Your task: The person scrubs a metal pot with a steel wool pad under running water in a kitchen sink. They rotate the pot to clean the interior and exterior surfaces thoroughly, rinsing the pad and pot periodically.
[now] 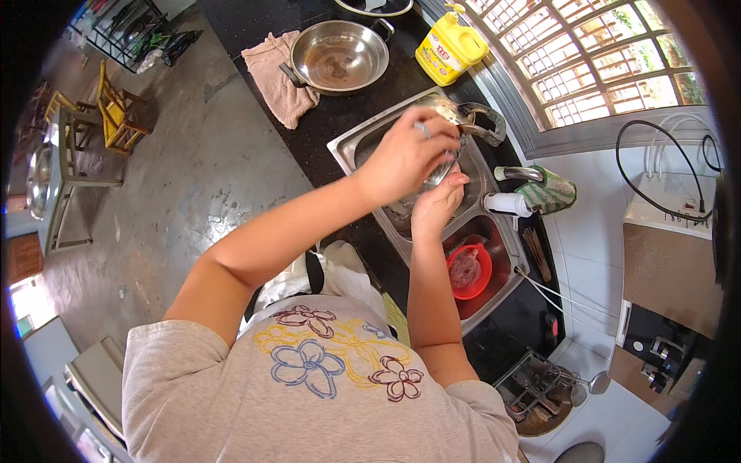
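Over the left sink basin [367,152] I hold a shiny metal pot [437,108], tilted, with a looped handle [486,125] toward the window. My left hand [413,150], a ring on one finger, is closed over it with curled fingers; whether a cloth or sponge is beneath them is hidden. From below, my right hand [438,202] supports its lower edge, palm turned up and the thumb showing. Most of the pot is covered by my hands. A red plastic bowl [482,274] with water or suds in it sits in the other basin.
On the black counter are a wide steel pan [340,54], a pink cloth [282,108] and a yellow jug [450,50]. Beside the basins stand a faucet [519,173], a white bottle [507,204] and a green striped cloth [554,190]. A wire rack [532,382] holds utensils.
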A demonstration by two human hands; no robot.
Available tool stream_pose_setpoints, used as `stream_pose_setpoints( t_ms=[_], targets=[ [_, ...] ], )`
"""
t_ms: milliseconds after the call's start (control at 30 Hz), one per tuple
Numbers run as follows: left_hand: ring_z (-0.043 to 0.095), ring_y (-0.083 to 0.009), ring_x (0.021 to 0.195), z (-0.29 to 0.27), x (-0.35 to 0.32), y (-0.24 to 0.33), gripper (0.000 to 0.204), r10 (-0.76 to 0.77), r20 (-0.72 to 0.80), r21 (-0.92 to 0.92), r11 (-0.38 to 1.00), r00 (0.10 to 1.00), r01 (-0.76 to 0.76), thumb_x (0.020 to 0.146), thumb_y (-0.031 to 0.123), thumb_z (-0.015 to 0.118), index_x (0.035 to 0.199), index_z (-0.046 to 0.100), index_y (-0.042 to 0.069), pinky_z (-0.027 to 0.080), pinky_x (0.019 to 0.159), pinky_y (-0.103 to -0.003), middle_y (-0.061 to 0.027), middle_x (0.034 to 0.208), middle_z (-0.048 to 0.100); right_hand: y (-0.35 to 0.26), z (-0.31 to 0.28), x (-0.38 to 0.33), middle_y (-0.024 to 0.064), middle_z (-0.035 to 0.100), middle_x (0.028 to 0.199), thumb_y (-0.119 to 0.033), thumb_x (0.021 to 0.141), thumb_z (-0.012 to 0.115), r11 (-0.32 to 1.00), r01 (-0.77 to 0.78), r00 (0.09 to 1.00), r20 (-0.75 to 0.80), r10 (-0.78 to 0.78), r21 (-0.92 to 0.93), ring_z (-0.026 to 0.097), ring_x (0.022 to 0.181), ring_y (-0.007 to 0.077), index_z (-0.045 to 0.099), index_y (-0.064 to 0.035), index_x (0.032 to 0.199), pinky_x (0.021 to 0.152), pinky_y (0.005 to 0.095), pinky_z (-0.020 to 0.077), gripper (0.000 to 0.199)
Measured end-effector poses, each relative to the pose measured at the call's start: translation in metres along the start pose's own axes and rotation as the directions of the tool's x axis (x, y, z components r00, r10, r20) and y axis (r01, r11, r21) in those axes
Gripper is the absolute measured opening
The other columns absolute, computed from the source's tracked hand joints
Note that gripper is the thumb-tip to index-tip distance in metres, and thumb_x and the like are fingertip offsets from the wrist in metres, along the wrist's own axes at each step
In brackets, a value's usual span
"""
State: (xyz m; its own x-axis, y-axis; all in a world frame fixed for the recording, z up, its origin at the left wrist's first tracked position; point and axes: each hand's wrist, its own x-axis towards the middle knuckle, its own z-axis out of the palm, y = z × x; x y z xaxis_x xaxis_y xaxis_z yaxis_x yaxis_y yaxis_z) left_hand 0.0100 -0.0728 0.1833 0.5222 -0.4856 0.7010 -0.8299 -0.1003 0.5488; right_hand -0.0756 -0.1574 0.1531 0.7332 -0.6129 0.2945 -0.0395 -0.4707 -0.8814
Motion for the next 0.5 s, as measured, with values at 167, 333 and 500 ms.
stream_pose_setpoints(
  t_ms=[167, 333, 500],
  targets=[
    [0.056, -0.0289, 0.110, -0.005, -0.030, 0.017, 0.037, 0.066, 0.131, 0.031, 0.997, 0.989, -0.071, 0.069, 0.004, 0.075, 0.106, 0.069, 0.005, 0.049, 0.093, -0.039, -0.0048, 0.119, 0.065, 0.007, -0.008, -0.005, 0.0181, 0.063, 0.116, -0.075, 0.097, 0.013, 0.967, -0.159, 0.986, 0.078, 0.146, 0.200, 0.060, 0.104, 0.0270, 0.057, 0.0074, 0.123, 0.091, 0.0367, 0.0468, 0.097],
    [0.059, -0.0290, 0.101, -0.005, -0.004, 0.012, 0.039, -0.047, 0.020, 0.101, 0.994, 0.999, 0.045, 0.071, 0.005, 0.074, 0.109, 0.069, 0.006, 0.049, 0.090, -0.037, -0.0034, 0.113, 0.068, 0.010, 0.001, -0.006, 0.0157, 0.061, 0.122, -0.077, 0.095, 0.015, 0.964, -0.109, 0.993, 0.060, 0.097, 0.242, 0.058, 0.110, 0.0229, 0.055, 0.0063, 0.129, 0.098, 0.0351, 0.0447, 0.099],
    [0.056, -0.0275, 0.112, -0.005, -0.051, 0.024, 0.054, 0.038, 0.081, 0.044, 0.998, 0.996, -0.041, 0.064, 0.000, 0.071, 0.118, 0.069, 0.008, 0.047, 0.097, -0.038, -0.0028, 0.124, 0.064, 0.002, -0.009, 0.012, 0.0145, 0.056, 0.132, -0.073, 0.099, 0.023, 0.843, -0.226, 0.973, 0.080, 0.214, 0.489, 0.054, 0.118, 0.0229, 0.051, 0.0041, 0.134, 0.103, 0.0360, 0.0408, 0.089]
  ],
)
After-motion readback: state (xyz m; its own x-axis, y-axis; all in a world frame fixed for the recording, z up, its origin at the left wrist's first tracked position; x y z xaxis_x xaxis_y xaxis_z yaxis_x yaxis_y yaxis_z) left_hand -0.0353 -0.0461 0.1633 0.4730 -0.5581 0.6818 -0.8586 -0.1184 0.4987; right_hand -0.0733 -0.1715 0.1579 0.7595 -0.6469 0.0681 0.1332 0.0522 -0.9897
